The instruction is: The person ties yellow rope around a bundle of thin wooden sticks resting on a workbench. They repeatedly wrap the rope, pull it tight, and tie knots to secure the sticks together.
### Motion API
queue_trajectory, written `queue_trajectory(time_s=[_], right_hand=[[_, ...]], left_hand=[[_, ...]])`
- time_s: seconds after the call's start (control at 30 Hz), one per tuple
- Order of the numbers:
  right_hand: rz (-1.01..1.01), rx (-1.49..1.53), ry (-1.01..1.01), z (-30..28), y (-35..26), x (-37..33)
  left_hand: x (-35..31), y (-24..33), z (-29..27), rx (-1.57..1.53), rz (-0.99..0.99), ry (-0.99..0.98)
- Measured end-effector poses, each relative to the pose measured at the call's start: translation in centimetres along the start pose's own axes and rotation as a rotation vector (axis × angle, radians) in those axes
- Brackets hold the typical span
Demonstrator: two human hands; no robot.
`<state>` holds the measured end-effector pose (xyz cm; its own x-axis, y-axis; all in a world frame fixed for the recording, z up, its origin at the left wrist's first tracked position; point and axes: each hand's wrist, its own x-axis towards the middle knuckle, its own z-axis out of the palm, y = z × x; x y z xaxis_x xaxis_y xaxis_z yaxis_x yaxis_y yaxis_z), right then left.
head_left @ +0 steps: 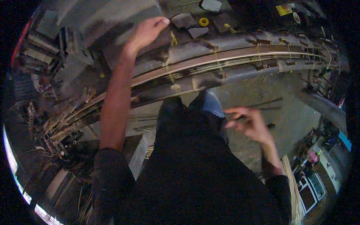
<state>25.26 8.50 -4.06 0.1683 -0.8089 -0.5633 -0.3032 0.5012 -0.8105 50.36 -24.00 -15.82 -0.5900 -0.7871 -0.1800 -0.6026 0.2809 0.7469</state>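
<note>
A long bundle of thin pale strips (195, 66) runs from left to right in front of my legs. It lies along a dark beam-like support (202, 83), and several yellow ties (218, 62) cross it. Beyond the bundle my left hand (148, 33) reaches out with its fingers drawn together; what they hold, if anything, is hidden. Just right of that hand a loose yellow tie end (173, 38) sticks up. My right hand (248, 122) hangs beside my right thigh, slightly blurred, its fingers apart and nothing seen in them.
Behind the support lie a yellow ring-shaped roll (203, 22), flat grey pieces (198, 32) and a white block (211, 5). Stacked wooden pieces (39, 52) stand at far left. Long pale sticks (291, 183) lean at lower right, near a white frame (310, 193). Dark rods (262, 105) lie on the floor.
</note>
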Motion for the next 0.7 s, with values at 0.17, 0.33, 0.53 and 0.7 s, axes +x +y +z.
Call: queue_trajectory(time_s=[0.17, 0.33, 0.53, 0.7], right_hand=[[0.054, 0.707, 0.164, 17.4, 6.7, 11.3], [-0.362, -0.675, 0.192, 8.4, -15.3, 5.7], [-0.553, -1.016, -0.173, 10.7, -21.0, 19.4], [-0.308, -0.542, 0.083, 6.2, -9.3, 28.2]], left_hand=[[-11.5, 4.8, -4.5, -0.696, 0.043, -0.262], [-17.8, 1.8, 3.8, 0.128, 0.188, 0.179], [-16.0, 1.7, 7.2, 0.179, 0.184, 0.478], [-16.1, 2.0, 7.9, 0.369, 0.19, 0.365]])
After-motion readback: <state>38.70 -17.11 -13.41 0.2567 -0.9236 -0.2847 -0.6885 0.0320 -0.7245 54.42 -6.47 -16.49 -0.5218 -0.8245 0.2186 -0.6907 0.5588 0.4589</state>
